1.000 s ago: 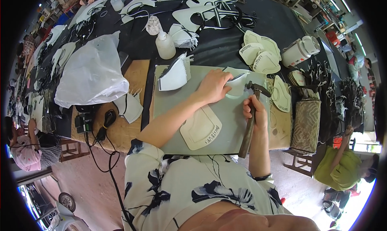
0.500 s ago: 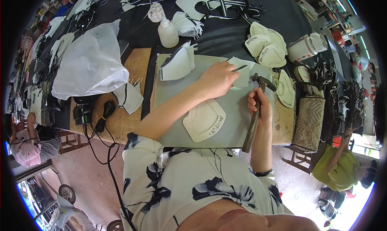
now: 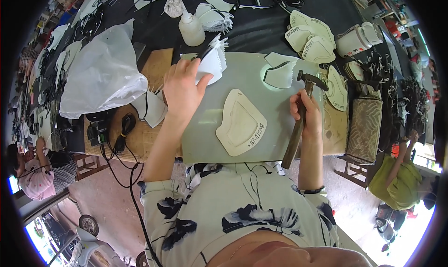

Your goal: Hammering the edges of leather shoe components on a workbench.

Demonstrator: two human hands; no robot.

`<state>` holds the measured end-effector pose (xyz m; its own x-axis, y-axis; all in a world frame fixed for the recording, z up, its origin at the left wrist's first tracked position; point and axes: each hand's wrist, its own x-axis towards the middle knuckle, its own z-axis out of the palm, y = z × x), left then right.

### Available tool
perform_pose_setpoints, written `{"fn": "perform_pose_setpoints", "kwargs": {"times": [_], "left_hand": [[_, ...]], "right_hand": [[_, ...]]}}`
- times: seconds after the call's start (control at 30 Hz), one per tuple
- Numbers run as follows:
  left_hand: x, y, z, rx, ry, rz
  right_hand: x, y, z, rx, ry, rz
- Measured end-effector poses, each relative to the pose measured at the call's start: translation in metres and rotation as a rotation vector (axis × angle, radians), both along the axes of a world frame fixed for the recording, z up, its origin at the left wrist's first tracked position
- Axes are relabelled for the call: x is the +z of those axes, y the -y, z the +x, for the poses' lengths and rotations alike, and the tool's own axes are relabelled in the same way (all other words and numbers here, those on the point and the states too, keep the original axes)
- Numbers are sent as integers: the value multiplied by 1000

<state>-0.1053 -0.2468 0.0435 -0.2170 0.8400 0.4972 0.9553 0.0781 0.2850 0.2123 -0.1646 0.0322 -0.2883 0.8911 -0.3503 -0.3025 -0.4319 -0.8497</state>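
Note:
My left hand [image 3: 183, 87] is at a stack of white cut pieces [image 3: 213, 66] with black edging and notched rims, on the far left of the grey-green board [image 3: 205, 131]. Its fingers and thumb close round the stack's near left edge; how many pieces they grip is unclear. In my right hand [image 3: 309, 113] is a hammer [image 3: 292, 148], gripped by its wooden handle, its dark metal head pointing away from me. Just left of the hammer head lies another white piece [image 3: 280, 76] with a black strip. A cream template [image 3: 241, 122] with handwriting lies mid-board.
White squeeze bottle [image 3: 192, 30] and cream templates [image 3: 318, 50] stand beyond the board. To the right are a white jar [image 3: 357, 42] and a patterned box [image 3: 365, 131]. A plastic bag [image 3: 102, 76] and coiled black cable [image 3: 125, 127] lie left. Other people sit at both sides.
My left hand has moved from the white piece near the hammer to the stack at the left, leaving that piece on the board. The right hand still holds the hammer.

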Motion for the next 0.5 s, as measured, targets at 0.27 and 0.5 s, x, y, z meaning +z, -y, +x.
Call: {"fn": "perform_pose_setpoints", "kwargs": {"times": [0.27, 0.5], "left_hand": [[-15, -3, 5, -102, 6, 260], [-19, -25, -21, -125, 252, 312]], "right_hand": [[25, 19, -17, 732, 122, -23], [16, 37, -16, 692, 59, -172]]}}
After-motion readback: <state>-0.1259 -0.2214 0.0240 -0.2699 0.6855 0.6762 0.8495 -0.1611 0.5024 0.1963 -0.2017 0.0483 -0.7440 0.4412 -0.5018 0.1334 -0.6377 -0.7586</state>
